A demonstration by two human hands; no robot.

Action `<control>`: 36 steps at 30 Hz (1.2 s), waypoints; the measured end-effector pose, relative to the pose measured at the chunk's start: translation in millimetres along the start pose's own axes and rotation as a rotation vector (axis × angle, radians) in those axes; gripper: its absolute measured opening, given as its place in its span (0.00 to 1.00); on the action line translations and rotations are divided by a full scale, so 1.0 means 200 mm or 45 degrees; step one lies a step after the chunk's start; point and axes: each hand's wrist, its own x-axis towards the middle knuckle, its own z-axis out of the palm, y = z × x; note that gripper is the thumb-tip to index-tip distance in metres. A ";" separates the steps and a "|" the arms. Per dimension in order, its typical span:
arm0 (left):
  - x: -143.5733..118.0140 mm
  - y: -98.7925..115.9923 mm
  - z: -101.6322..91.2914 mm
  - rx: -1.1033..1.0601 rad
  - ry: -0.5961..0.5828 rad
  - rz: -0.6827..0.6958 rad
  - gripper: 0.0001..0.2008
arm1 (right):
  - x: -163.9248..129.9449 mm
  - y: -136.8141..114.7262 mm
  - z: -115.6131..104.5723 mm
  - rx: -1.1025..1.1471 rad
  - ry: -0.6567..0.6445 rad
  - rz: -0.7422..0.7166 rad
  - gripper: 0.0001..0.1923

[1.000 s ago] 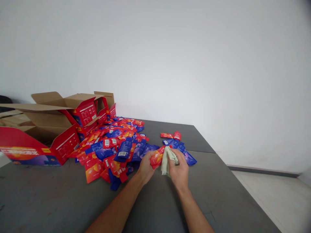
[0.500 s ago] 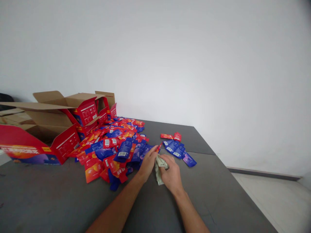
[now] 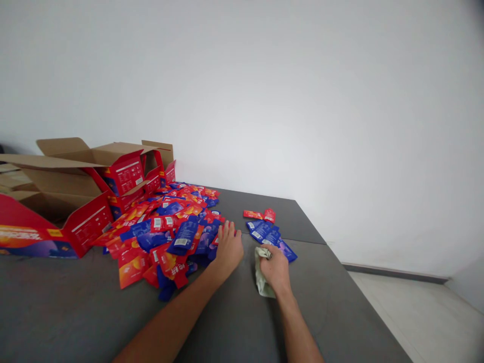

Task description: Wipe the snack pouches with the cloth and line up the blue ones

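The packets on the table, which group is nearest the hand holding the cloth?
The small blue cluster just beyond the right hand, set apart from the big pile under the left hand.

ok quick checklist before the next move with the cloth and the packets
1. Cloth grip: right hand is closed on the pale cloth, which rests on the table. Ok.
2. Left hand free: it lies flat at the edge of the packet pile, fingers spread. Whether it pins a packet, cannot tell.
3. Small group of blue packets: lying apart from the pile, just beyond the right hand. Ok.
4. Two red packets: separate, farther back. Ok.
5. Boxes: open, at far left. Ok.
6. Packets near the table edge: none seen. Ok.
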 end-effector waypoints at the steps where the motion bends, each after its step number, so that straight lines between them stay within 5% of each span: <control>1: 0.03 0.04 0.01 -0.020 -0.011 0.037 0.22 | 0.01 0.02 -0.02 -0.016 0.010 0.046 0.18; 9: 0.33 0.30 0.21 -0.258 -0.339 0.102 0.32 | 0.08 0.20 -0.07 -0.161 0.082 0.247 0.18; 18: 0.42 0.28 0.39 -0.239 -0.725 0.030 0.44 | 0.11 0.28 -0.04 -0.184 0.069 0.344 0.29; 23: 0.32 0.30 0.35 -0.202 -0.677 0.083 0.38 | 0.11 0.23 -0.10 -0.092 0.098 0.367 0.29; 29: 0.04 0.31 0.20 -0.191 -0.558 0.152 0.30 | 0.08 0.18 -0.16 0.006 0.283 0.247 0.23; 36: -0.19 0.33 0.03 -0.222 -0.369 0.153 0.19 | 0.06 0.11 -0.11 -0.004 0.234 0.170 0.22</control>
